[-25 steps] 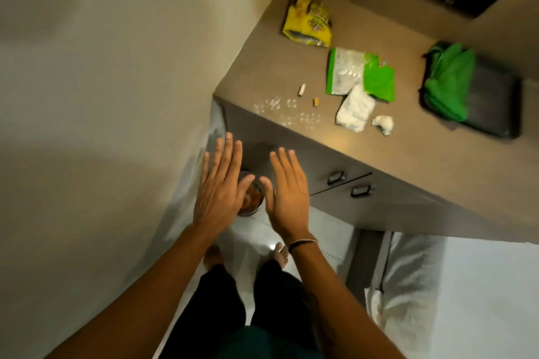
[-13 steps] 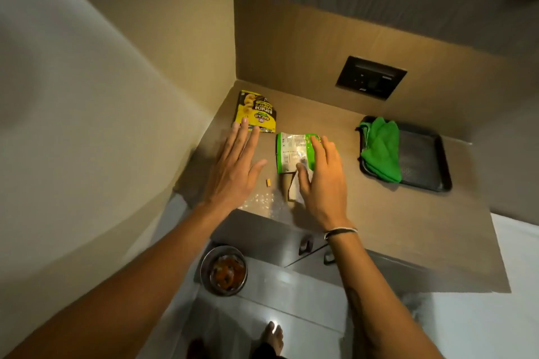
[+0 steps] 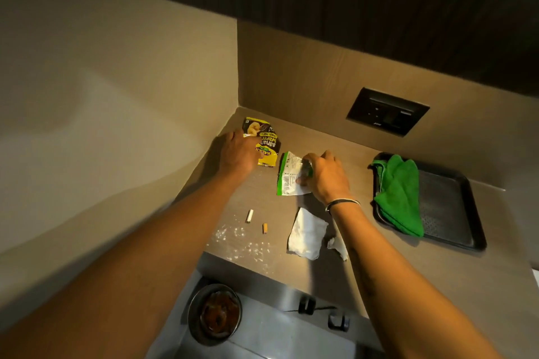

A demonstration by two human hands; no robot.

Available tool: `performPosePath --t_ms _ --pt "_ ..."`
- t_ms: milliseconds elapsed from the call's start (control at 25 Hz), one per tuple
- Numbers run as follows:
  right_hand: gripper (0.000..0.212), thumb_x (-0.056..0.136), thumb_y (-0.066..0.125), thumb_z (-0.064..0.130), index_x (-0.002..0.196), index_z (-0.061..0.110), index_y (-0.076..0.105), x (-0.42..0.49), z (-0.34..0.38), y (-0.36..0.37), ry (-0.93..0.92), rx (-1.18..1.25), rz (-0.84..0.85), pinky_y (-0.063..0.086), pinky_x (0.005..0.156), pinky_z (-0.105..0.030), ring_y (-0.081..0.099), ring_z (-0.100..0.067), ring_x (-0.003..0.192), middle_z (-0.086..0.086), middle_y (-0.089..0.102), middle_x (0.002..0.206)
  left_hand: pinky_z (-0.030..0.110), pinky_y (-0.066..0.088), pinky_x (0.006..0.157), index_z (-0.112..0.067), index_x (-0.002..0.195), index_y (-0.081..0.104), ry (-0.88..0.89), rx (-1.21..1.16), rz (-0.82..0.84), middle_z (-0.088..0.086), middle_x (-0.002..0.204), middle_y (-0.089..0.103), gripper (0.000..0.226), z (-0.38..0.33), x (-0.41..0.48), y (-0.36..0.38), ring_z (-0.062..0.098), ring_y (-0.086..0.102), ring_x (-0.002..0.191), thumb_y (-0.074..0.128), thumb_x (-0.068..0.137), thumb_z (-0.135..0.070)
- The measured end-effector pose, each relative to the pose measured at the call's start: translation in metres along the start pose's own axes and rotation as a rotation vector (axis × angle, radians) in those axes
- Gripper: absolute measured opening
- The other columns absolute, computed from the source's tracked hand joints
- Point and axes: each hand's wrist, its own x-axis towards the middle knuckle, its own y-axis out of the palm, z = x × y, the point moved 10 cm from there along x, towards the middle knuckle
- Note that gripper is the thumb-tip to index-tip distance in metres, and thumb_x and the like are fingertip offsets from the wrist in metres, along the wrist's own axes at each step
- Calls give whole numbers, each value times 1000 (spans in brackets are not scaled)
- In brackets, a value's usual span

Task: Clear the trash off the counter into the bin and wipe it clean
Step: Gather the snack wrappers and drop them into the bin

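Both hands have now closed on wrappers: left hand [image 3: 237, 154] grips the yellow packet [image 3: 264, 141], right hand [image 3: 325, 175] the green one [image 3: 288, 173]. Clearing has begun.

On the wood-grain counter [image 3: 364, 245], the yellow banana-wafer packet [image 3: 264, 141] lies in the back-left corner, the green-and-white plastic wrapper [image 3: 288, 173] just right of it, the crumpled white tissue [image 3: 306, 233] nearer the front, and the dark rectangular tray [image 3: 449, 213] far right, holding the folded green cloth [image 3: 399, 192].

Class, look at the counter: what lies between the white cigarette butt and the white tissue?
In the head view, a shorter orange butt lies on the counter between the white butt and the tissue.
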Motion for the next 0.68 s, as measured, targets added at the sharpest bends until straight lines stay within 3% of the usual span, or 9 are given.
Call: performPosePath --t_ms 160,360,480,600,680 --pt "32 92 77 26 122 16 70 11 4 -16 2 -47 -86 58 89 -46 60 -37 109 -15 63 114 49 54 100 -15 124 79 -27 -88 -71 23 133 64 28 0 -1 -8 43 64 119 70 99 -7" --pt "27 89 79 18 114 9 74 -31 20 -68 -69 119 -461 54 72 -46 58 -36 100 -14 65 109 38 56 93 -9 107 84 -31 -464 -257 14 119 72 23 17 -44 -48 33 71 106 78 89 3" --pt "17 88 78 17 104 12 74 -90 49 -93 -80 232 -652 48 75 -43 56 -32 95 -10 65 107 28 53 92 -10 103 85 -79 -668 -452 11 112 74 24 40 -111 -82 26 71 102 78 82 1" --pt "19 94 77 30 93 11 70 -167 101 -86 -122 374 -649 41 73 -39 54 -26 89 -7 65 102 13 51 93 -9 102 85 -207 -753 -598 10 112 75 35 77 -205 -91 20 70 103 77 75 12" --pt "25 94 78 32 91 9 69 -215 142 -57 -192 466 -537 43 71 -36 56 -24 86 -7 65 99 3 45 91 -4 103 84 -319 -764 -642 13 113 76 36 108 -275 -87 21 68 103 74 76 18"
